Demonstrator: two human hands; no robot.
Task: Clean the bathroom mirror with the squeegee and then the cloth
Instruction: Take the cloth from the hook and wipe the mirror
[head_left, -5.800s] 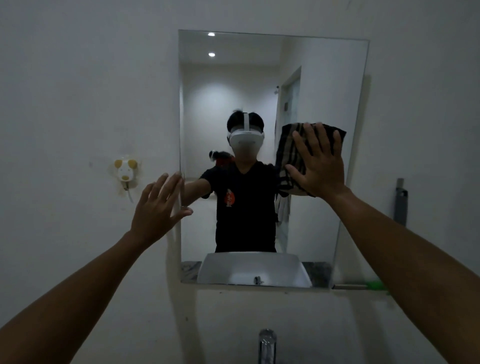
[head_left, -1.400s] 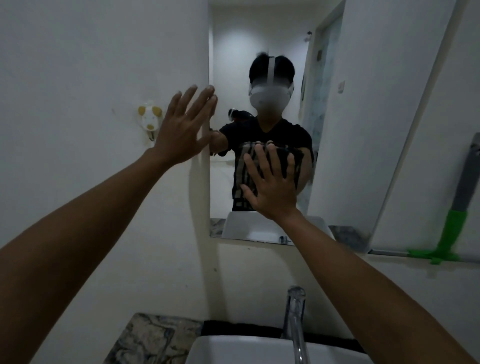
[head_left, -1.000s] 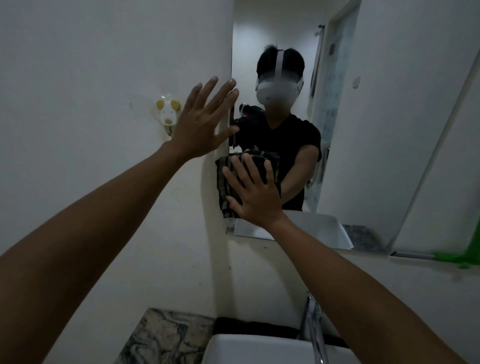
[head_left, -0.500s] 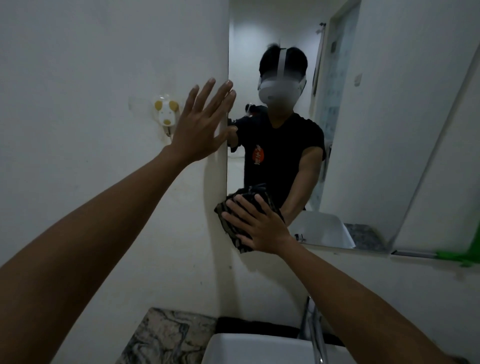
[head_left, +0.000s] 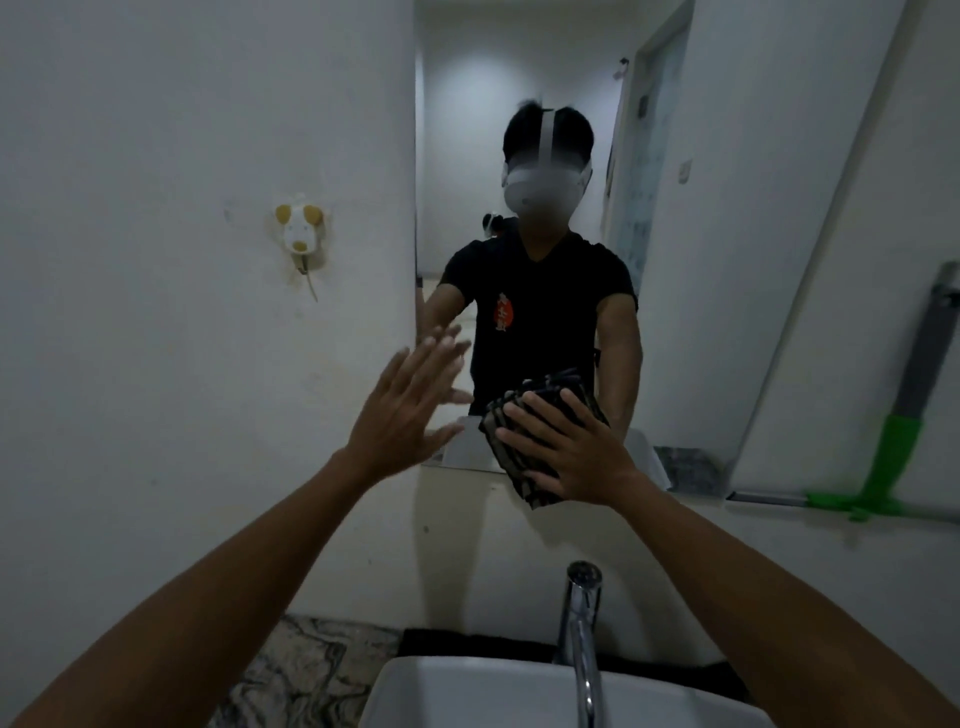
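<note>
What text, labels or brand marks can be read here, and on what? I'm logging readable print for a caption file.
None can be read.
Shirt emblem, seen in the mirror: a red round mark with pale characters, too blurred and small to read.
Mouse-shaped wall hook: no lettering visible.
Squeegee, striped cloth under the right hand, tap: no lettering visible.
</note>
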